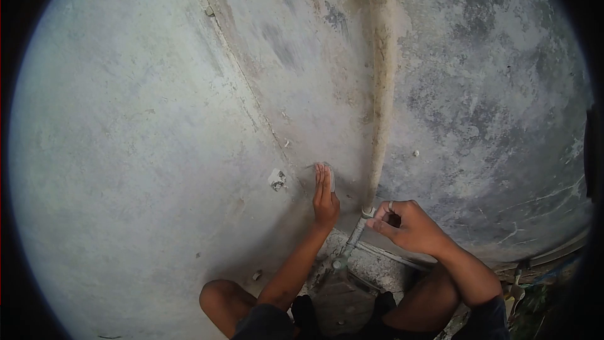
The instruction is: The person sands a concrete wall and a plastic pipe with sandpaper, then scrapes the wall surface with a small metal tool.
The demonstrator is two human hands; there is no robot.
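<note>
My left hand [325, 196] lies flat against the grey concrete wall [145, 151], fingers straight and together. It presses a small pale flat piece [329, 173] onto the wall beside the inner corner. My right hand [409, 226], with a ring on one finger, is curled with its thumb toward the lower end of a pale vertical pipe [381, 88]. The fingers almost touch the pipe's fitting [368, 212]. I see nothing clearly held in that hand. Both knees show at the bottom.
A thinner pipe [352, 239] runs down from the fitting to the ground. A chipped spot [277, 179] marks the wall left of my left hand. The right wall [491, 101] is patchy and stained. Rubble and greenery lie at the lower right [528, 296].
</note>
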